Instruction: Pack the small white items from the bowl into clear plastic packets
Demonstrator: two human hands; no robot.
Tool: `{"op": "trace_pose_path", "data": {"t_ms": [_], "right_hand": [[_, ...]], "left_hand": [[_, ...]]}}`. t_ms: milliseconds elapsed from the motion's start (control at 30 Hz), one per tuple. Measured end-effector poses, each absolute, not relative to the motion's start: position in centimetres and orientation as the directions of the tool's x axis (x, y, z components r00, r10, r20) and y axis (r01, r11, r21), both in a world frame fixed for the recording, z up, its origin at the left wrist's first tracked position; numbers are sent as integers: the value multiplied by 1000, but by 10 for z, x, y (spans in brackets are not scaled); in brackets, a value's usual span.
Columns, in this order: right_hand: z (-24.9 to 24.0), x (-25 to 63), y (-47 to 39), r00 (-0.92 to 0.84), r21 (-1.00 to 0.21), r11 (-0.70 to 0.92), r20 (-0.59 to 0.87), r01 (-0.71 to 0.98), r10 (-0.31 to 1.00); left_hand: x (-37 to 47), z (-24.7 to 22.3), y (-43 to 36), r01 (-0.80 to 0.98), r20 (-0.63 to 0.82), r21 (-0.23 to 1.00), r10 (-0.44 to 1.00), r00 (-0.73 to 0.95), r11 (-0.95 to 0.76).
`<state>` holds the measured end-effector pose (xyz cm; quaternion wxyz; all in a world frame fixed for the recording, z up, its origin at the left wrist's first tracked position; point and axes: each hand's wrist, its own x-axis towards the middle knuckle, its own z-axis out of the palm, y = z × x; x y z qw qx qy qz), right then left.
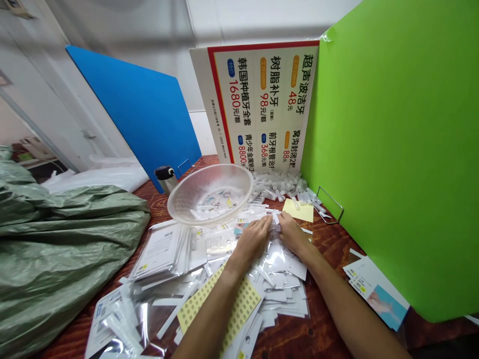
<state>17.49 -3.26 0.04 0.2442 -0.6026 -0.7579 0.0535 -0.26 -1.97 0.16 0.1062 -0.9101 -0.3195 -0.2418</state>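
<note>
Small whitish piece point(276, 220), blurred and partly screened by fingers, sits low over the worktop point(318, 310), in the narrow gap between the person's two hands. Its long axis, as far as the blur lets me judge, runs away from the body with only a slight slant, so it passes between the hands rather than across from one to the other. From the right grip point(294, 233) it lies just beside the fingertips, toward the person's left; from the left grip point(254, 233) it lies to the right, at the ends of the fingers. Both are close (the right looks a shade nearer), and that sideways gap is the relation that counts.

The right fingers curl inward at the piece, while the left fingers stretch forward, close together, with the palm turned down. Whether either one pinches it or merely touches it I cannot tell, since the contact is hidden.

Beneath and in front of the hands spread white cards point(284, 295) and clear sleeves. A yellow sheet of round dots point(245, 299) slants under the left forearm. Beyond the hands, a heap of small translucent pieces point(277, 185) lies by the printed board point(262, 99), with a translucent basin point(239, 182) near the left hand and a pale yellow paper point(305, 212) near the right.
</note>
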Motion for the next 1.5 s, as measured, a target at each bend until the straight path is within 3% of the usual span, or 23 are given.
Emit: {"op": "trace_pose_path", "data": {"t_ms": [167,500,633,800,1067,1333,1500], "right_hand": [[-4,176,-33,-39,-437,184,320,880,947],[-4,164,-37,108,-511,109,376,852,920],[-7,164,-35,121,-578,170,430,798,895],[-6,159,-34,88,-661,338,523,670,848],[4,161,-35,-31,-603,532,643,594,765],[15,160,-40,14,-619,535,661,574,750],[8,161,-38,25,-601,405,578,689,816]], "left_hand": [[-4,7,-21,518,499,-123,398,770,-846],[-4,7,-20,463,496,-160,335,801,-872],[-3,6,-21,451,500,-177,315,807,-875],[-3,3,-22,567,524,-103,440,729,-817],[-5,2,-19,612,625,55,505,595,-789],[-4,3,-20,615,679,89,499,538,-783],[-5,4,-20,580,676,98,482,557,-809]]}}
